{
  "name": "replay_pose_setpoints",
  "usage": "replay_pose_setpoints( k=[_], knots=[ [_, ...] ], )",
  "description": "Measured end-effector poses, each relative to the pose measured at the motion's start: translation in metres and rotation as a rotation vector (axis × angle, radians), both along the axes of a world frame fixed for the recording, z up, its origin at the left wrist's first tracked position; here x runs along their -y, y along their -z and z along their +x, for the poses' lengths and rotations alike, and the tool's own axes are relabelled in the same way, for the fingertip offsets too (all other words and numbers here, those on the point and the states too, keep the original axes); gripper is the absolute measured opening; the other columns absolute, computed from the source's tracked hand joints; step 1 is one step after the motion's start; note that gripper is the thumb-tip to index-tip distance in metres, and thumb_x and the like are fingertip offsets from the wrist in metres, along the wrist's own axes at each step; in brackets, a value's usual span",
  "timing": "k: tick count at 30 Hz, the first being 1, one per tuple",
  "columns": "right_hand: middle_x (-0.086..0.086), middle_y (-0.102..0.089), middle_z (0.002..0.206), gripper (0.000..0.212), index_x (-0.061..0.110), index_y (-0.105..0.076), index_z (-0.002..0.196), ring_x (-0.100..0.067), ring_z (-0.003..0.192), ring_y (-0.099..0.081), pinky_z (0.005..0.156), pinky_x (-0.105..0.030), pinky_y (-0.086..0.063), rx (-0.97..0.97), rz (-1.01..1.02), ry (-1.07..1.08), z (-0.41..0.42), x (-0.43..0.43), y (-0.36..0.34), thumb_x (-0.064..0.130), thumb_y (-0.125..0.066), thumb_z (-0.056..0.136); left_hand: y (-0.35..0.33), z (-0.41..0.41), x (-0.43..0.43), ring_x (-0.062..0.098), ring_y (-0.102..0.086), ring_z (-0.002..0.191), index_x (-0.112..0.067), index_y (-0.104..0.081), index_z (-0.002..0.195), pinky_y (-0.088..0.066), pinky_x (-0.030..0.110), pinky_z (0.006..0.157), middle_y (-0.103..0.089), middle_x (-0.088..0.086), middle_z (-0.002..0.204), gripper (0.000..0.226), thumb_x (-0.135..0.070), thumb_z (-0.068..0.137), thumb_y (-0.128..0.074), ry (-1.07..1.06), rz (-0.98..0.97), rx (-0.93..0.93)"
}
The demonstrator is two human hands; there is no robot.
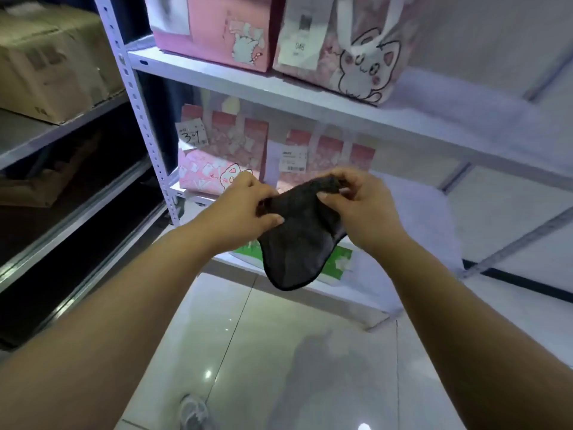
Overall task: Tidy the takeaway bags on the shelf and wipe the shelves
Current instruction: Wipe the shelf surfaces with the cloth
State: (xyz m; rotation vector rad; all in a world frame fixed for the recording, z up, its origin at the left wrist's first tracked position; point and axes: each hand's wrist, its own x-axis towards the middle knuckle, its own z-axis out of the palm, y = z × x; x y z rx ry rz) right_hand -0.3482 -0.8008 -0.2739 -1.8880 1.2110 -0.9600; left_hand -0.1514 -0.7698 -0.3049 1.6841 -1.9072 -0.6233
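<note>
white shelving (279,90) stands at twelve o'clock; our left grip (248,206) and right grip (362,206) both pinch the dark cloth (297,243), hanging toward six.

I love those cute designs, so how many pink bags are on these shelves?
4. On the upper shelf: upper-left bag and upper-right bag. On the shelf below: lower-left bag and lower-right bag. Others may be hidden.

Dim, soft blur, wide-angle edge warp
</note>
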Motion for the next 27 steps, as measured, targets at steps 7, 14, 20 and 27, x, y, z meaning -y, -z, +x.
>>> replay_pose_setpoints(
  k=[7, 14, 20, 27],
  knots=[
    [0.004, -0.067, 0.084, 0.029, 0.037, -0.061, 0.076, -0.02, 0.083, -0.063, 0.074, -0.034, -0.053, 0.017, -0.089, 0.083, -0.089, -0.038, -0.038, 0.008, -0.065, 0.082, -0.02, -0.075, -0.031, 0.011, -0.057, 0.086, -0.036, -0.049, 0.097, -0.044, 0.026, 0.062, -0.06, -0.007, 0.095, 0.019, -0.049, 0.085, -0.056, 0.022, -0.016, -0.053],
    [0.005, -0.065, 0.085, 0.008, 0.021, -0.062, 0.09, -0.016, 0.078, -0.061, 0.069, -0.028, -0.048, -0.122, -0.085, 0.146, -0.156, -0.06, -0.056, 0.014, -0.063, 0.085, -0.059, -0.109, -0.053, -0.004, -0.056, 0.077, -0.044, -0.053, 0.083, -0.049, 0.022, 0.063, -0.061, -0.021, 0.087, 0.019, -0.051, 0.075, -0.068, 0.042, -0.057, -0.025],
    [0.018, -0.062, 0.079, 0.014, 0.027, -0.059, 0.087, 0.011, 0.075, -0.057, 0.06, -0.004, -0.04, -0.137, -0.229, 0.182, -0.183, -0.078, -0.07, 0.013, -0.062, 0.085, -0.103, -0.114, -0.058, -0.009, -0.054, 0.076, -0.042, -0.058, 0.081, -0.036, 0.009, 0.054, -0.06, -0.027, 0.078, 0.017, -0.038, 0.073, -0.073, 0.097, -0.195, 0.022],
    [0.007, -0.062, 0.084, 0.008, 0.02, -0.059, 0.088, -0.004, 0.075, -0.055, 0.062, -0.014, -0.039, -0.182, -0.203, 0.264, -0.187, -0.068, -0.08, 0.013, -0.061, 0.087, -0.111, -0.128, -0.048, -0.019, -0.048, 0.074, -0.037, -0.061, 0.094, -0.032, 0.003, 0.058, -0.054, -0.031, 0.079, 0.021, -0.026, 0.08, -0.071, 0.083, -0.315, 0.004]
  ],
)
